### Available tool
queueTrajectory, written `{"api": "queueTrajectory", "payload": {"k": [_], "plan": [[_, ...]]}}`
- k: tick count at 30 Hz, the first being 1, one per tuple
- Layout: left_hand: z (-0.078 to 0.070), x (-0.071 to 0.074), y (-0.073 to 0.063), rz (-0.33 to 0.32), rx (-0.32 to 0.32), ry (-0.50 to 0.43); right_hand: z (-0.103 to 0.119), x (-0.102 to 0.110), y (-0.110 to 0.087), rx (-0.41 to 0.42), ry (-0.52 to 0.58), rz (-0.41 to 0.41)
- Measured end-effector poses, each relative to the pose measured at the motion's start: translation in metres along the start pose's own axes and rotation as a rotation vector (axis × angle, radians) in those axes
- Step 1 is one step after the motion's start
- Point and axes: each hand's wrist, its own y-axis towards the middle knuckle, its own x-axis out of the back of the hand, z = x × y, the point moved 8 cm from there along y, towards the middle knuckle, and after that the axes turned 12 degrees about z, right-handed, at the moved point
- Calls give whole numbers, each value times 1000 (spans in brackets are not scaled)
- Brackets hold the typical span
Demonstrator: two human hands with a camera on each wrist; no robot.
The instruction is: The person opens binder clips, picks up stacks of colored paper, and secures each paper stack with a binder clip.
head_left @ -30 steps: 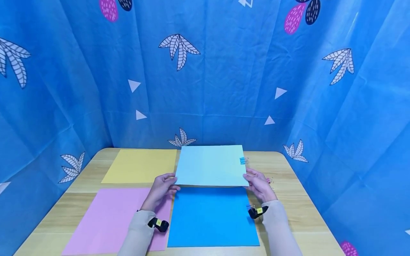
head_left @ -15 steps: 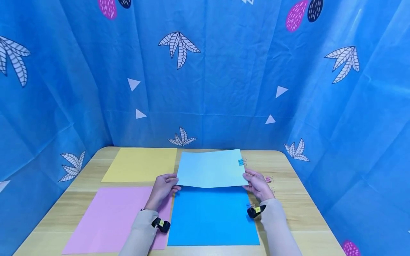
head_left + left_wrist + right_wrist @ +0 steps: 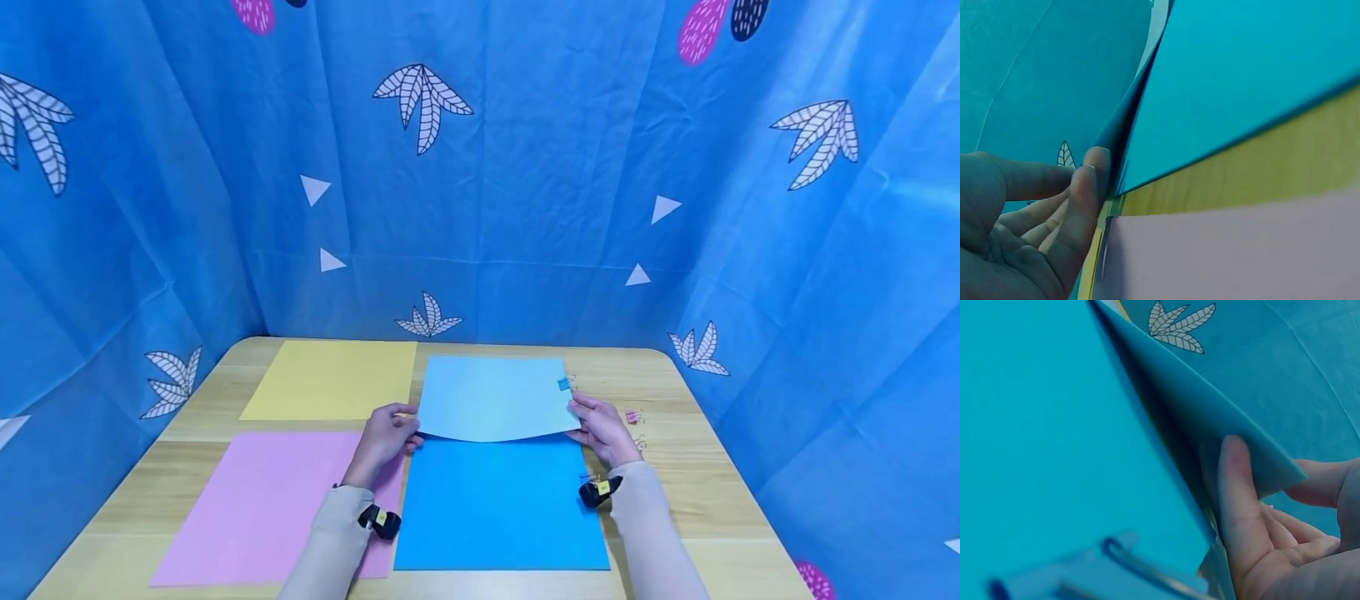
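A light blue sheet (image 3: 495, 396) is held between both hands above the table, its near edge sagging in the middle. My left hand (image 3: 386, 437) pinches its near left corner, and my right hand (image 3: 602, 427) pinches the near right corner. In the right wrist view, fingers (image 3: 1235, 469) show below the lifted corner. A light blue binder clip (image 3: 564, 383) sits at the sheet's right edge. Nearer to me, a brighter blue sheet (image 3: 498, 517) lies flat, partly covered in the head view by the held one. Another blue binder clip (image 3: 1116, 562) is at its right edge, beside my right wrist.
A yellow sheet (image 3: 333, 379) lies at the back left, and a pink sheet (image 3: 255, 508) in front of it, under my left forearm. A pink binder clip (image 3: 633, 417) and a pale clip (image 3: 639, 443) lie right of my right hand. A blue patterned curtain (image 3: 525, 167) surrounds the wooden table.
The light blue sheet has come down closer to the table and slightly toward me. Its near edge, straighter before, now bows downward. Both hands keep their hold on the corners.
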Motion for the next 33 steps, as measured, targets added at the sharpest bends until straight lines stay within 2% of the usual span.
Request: {"api": "queueTrajectory", "payload": {"k": [8,18,25,33], "plan": [[-2,-3,-1,40,13,63,0,-1,2,-5,12,66],[-7,-4,-2,62,0,118,8,-8,5,49,71,164],[-9,-6,-2,68,0,151,11,-10,5,70,101,184],[-15,-9,-2,82,-48,197,14,-12,5,65,81,178]]}}
